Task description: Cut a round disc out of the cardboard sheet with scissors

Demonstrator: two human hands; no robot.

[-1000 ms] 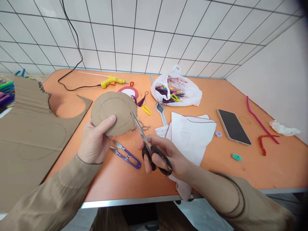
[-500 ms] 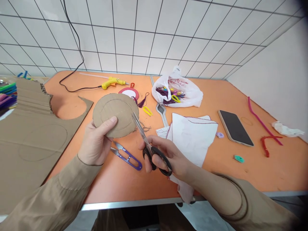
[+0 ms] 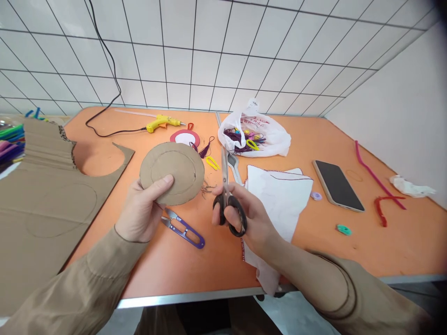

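A round cardboard disc [image 3: 164, 163] with a smaller circle drawn on it is pinched by its near edge in my left hand [image 3: 145, 211], thumb on top. A small slit shows on the drawn line at the disc's right side. My right hand [image 3: 249, 211] has its fingers through the black handles of a pair of scissors [image 3: 225, 179]. The scissor blades point away from me, almost together, apart from the disc. Below the disc, purple thread snips [image 3: 183, 229] lie on the table. Folded white cloth [image 3: 275, 200] with dark red edge stitching lies under my right hand.
Cut cardboard sheet [image 3: 45, 260] covers the left side. At the back are a corded yellow glue gun [image 3: 164, 122], a red-rimmed round piece [image 3: 185, 138], and a plastic bag [image 3: 272, 139] of threads. A phone [image 3: 338, 186] and pipe cleaners [image 3: 379, 177] lie right.
The scissors have moved away from the disc to the right, and their blades now point more upright. The disc in my left hand has shifted slightly right and down.
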